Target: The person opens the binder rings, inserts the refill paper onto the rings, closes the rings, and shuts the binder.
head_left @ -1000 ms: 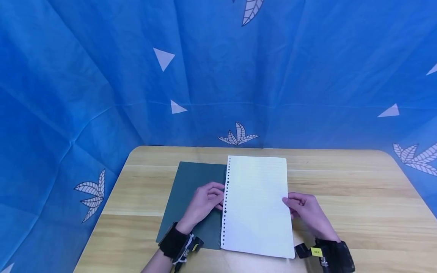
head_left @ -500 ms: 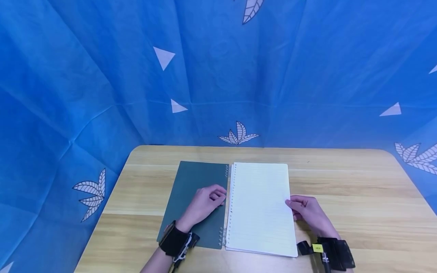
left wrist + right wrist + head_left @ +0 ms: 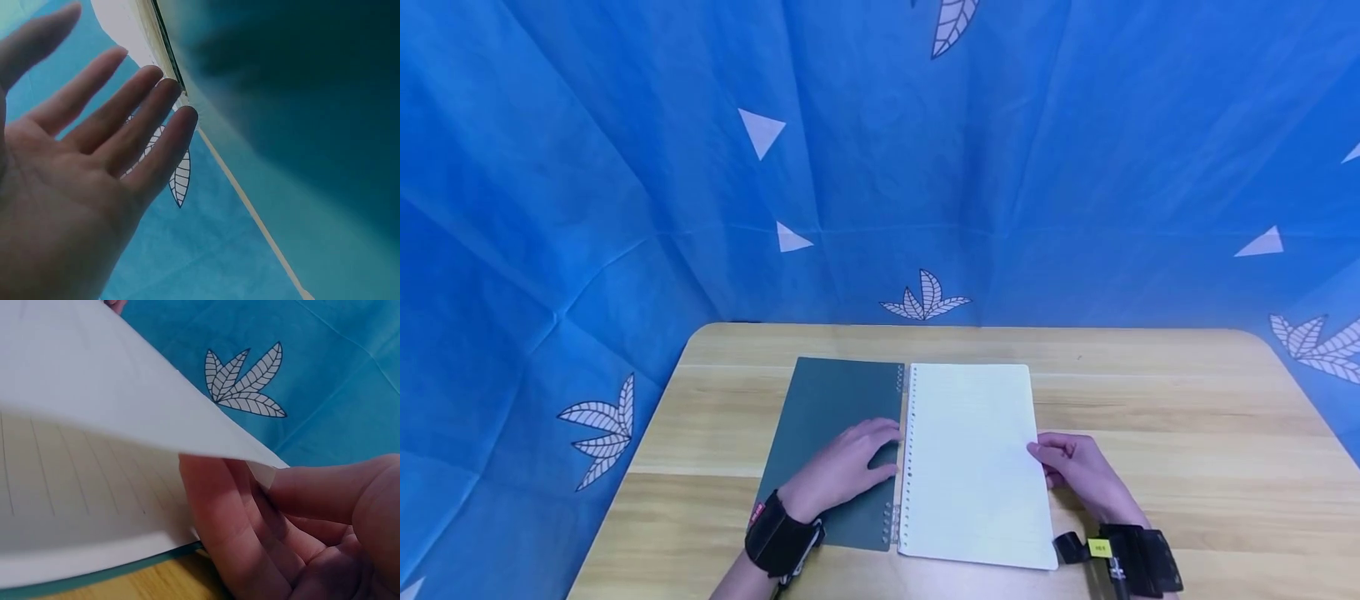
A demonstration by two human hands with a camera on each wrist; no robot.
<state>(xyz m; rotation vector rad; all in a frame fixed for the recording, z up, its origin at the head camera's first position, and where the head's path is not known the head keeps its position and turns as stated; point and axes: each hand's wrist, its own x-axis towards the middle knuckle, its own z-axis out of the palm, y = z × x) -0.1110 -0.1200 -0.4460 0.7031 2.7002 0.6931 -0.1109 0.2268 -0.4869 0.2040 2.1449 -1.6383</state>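
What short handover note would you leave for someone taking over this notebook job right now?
Left hand: flat, fingers straight, resting on the green cover beside the rings.
Right hand: pinches the right edge of the top page, lifted slightly off the sheets below.
Notebook lies open on the table, cover folded out left.
Done: cover opened.
Left: probably turning the pinched page.

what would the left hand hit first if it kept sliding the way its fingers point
Most likely the ring binding along the notebook's spine: the left hand lies flat on the green cover, fingers aimed right at it. Just beyond is the lined page. The gap looks tiny, though depth is hard to judge.
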